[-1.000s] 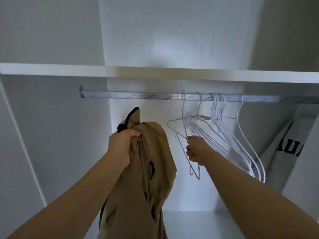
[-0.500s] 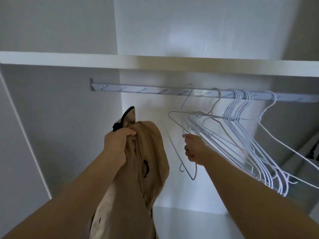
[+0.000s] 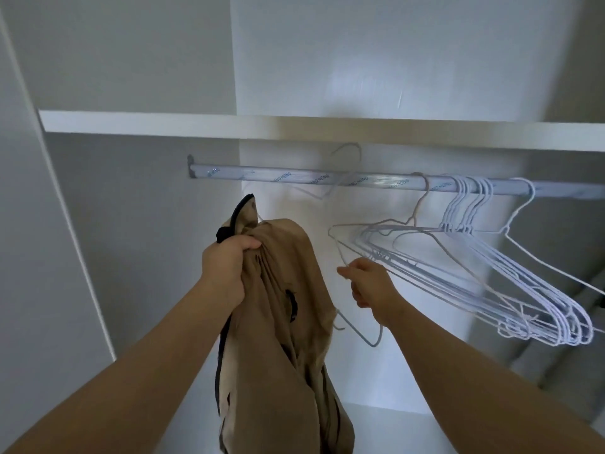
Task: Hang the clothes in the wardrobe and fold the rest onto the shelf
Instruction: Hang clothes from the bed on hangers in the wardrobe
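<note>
Left hand [image 3: 226,270] grips bunched top of tan fabric garment with black trim [image 3: 284,339]; garment hangs down between both forearms, in front of the wardrobe opening. Right hand [image 3: 370,283] just beside it, fingers curled on a thin white wire hanger [image 3: 374,341]. That hanger's hook is blurred, up above the rod and off it. Behind the right hand, bunch of white wire hangers [image 3: 491,283] hooked on the silver metal rod [image 3: 262,176], swung out tilted to the right. White wardrobe shelf [image 3: 163,122] sits above the rod.
</note>
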The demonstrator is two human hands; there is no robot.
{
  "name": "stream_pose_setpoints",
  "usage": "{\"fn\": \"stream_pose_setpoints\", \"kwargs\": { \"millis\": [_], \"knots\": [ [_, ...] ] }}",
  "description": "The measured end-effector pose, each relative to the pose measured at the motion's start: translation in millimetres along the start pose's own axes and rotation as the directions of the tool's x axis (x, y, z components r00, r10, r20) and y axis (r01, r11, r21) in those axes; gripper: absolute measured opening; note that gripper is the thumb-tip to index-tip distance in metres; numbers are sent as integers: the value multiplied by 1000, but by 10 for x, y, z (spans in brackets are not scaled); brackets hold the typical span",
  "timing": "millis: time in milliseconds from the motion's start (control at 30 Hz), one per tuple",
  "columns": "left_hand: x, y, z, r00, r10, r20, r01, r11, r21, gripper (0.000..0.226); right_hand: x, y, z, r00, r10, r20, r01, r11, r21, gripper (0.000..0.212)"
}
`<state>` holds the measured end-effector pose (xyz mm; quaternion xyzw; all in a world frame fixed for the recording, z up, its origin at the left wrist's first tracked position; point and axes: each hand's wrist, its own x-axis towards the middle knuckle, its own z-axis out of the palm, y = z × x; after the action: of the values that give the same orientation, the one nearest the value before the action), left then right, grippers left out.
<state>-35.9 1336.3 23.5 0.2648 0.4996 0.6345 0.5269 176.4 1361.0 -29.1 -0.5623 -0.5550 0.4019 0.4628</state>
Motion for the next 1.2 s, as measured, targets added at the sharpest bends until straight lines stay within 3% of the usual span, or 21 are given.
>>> {"fn": "stream_pose_setpoints", "kwargs": {
  "millis": [200,367,533,667,800,867,967,1033,1167,1200],
  "knots": [
    [-187,65,-28,998,19,55,-19,1000,-4,38,-445,117,-143,1000,2,-28,-4,998,-67,33],
    [-374,-1,-48,996,-14,84,12,1000,25,44,-950,156,-246,990,11,-139,-15,999,-29,46],
    [-606,-134,-90,991,-78,108,68,993,94,46,-1483,212,-328,972,33,-233,-26,999,31,43],
    [-854,-137,-201,990,-88,107,82,995,60,41,-1955,329,-419,978,96,-187,-74,990,121,47],
    [-1157,-153,-256,988,-94,121,91,995,28,32,-2331,262,-491,989,106,-104,-79,968,239,29],
    [-1325,-215,-292,988,-96,119,92,995,37,35,-2498,207,-560,990,70,-124,-26,946,322,35],
    [-1619,-325,-371,990,-111,88,106,992,66,43,-2862,154,-666,991,31,-127,8,955,297,49],
    [-1836,-393,-437,991,-108,77,103,992,69,42,-3116,141,-719,992,23,-126,14,959,283,44],
    [-2293,-482,-657,994,-78,82,73,996,56,37,-3515,41,-694,994,0,-106,17,986,167,8],
    [-2384,-476,-721,994,-73,80,68,996,61,38,-3592,30,-664,992,8,-126,10,990,143,11]
  ]
}}
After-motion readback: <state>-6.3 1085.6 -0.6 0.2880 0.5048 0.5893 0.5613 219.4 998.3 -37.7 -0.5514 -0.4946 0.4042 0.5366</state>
